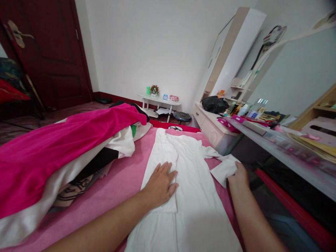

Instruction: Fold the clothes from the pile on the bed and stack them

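A long white garment (195, 189) lies spread on a pink bed sheet (115, 196), its neck end away from me. My left hand (160, 185) rests flat on it, fingers apart, over a sleeve folded inward along the left side. Out at the right, my right hand (238, 176) pinches the cuff end of the other sleeve (225, 168), which is partly lifted off the sheet. The fingertips of that hand are partly hidden by the cloth.
A pile of clothes with a bright pink garment (78, 140) on top lies at the left. Along the right stand a white dresser (214, 127) and a cluttered glass-topped table (283, 154). A small white table (159, 99) and a round stool (182, 116) stand beyond the bed.
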A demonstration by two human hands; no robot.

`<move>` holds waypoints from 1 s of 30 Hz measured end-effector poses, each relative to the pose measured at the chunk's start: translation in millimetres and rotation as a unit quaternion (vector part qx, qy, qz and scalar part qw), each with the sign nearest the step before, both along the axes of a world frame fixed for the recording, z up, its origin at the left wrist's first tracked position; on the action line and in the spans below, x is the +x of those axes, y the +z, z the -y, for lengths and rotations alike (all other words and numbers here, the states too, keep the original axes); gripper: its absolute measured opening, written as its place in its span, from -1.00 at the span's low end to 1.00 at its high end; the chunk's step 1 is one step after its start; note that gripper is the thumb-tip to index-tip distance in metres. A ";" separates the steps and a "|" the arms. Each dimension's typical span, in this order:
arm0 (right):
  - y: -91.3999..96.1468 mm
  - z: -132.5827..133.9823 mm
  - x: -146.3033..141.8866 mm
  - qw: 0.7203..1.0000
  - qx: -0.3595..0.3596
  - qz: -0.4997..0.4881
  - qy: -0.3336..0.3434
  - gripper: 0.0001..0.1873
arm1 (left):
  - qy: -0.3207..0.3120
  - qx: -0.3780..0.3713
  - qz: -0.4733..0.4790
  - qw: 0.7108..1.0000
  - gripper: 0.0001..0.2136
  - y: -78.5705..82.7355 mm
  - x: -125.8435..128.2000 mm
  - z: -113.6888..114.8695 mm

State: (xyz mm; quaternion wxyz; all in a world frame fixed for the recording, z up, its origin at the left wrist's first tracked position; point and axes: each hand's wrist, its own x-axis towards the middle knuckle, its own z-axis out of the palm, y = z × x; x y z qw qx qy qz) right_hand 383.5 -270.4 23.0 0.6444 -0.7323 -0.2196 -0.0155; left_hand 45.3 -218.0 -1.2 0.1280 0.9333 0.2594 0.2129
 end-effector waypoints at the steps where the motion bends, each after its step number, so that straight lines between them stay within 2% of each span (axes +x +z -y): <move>1: 7.0 -2.6 -10.3 1.000 0.014 -0.004 -0.002 -0.64 | -0.013 -0.003 0.019 1.000 -0.62 0.4 0.3 0.2; 3: 26.3 -6.1 -42.5 0.999 0.031 -0.005 0.025 -0.60 | -0.051 -0.009 0.057 0.997 -0.64 2.3 0.5 0.6; 5: 51.2 -5.5 -86.7 0.990 0.025 0.037 0.137 -0.57 | -0.097 -0.012 0.092 0.991 -0.64 5.2 -0.1 0.9; 6: 64.0 -3.6 -110.3 0.954 -0.015 0.105 0.282 -0.55 | -0.116 -0.013 0.107 0.987 -0.63 6.6 -0.6 0.9; 7: 75.6 -0.9 -132.5 0.907 -0.046 0.178 0.378 -0.54 | -0.128 -0.014 0.121 0.984 -0.62 7.9 -1.2 0.7; 9: 91.3 5.5 -166.4 0.856 -0.083 0.271 0.433 -0.66 | -0.129 -0.016 0.146 0.981 -0.61 9.5 -2.5 -0.5; 10: 93.9 8.5 -175.8 0.847 -0.099 0.287 0.436 -0.71 | -0.119 -0.017 0.157 0.980 -0.62 9.7 -3.1 -1.4; 12: 88.3 14.0 -178.8 0.848 -0.145 0.266 0.434 -0.75 | -0.093 -0.019 0.173 0.980 -0.64 9.0 -3.8 -3.5; 14: 72.6 20.8 -166.2 0.848 -0.214 0.239 0.423 -0.72 | -0.063 -0.019 0.182 0.981 -0.65 7.4 -3.7 -5.7; 16: 54.1 32.4 -148.4 0.837 -0.285 0.257 0.390 -0.69 | -0.026 -0.011 0.181 0.983 -0.65 5.9 -3.1 -8.4; 20: 27.5 74.3 -124.8 0.799 -0.423 0.323 0.280 -0.54 | 0.106 0.040 0.114 0.987 -0.59 5.2 -3.8 -19.7; 23: 14.7 109.4 -118.4 0.773 -0.504 0.318 0.216 -0.36 | 0.233 0.053 0.030 0.971 -0.45 7.6 -7.6 -36.6; 25: 5.8 127.5 -115.7 0.769 -0.528 0.293 0.210 -0.32 | 0.285 0.017 -0.011 0.958 -0.36 11.7 -10.7 -50.2; 27: -2.6 139.3 -114.2 0.776 -0.531 0.260 0.219 -0.35 | 0.295 -0.043 -0.028 0.954 -0.37 18.7 -12.8 -64.2; 30: -9.3 145.4 -117.7 0.810 -0.492 0.208 0.242 -0.45 | 0.280 -0.113 -0.020 0.953 -0.60 34.7 -11.2 -84.6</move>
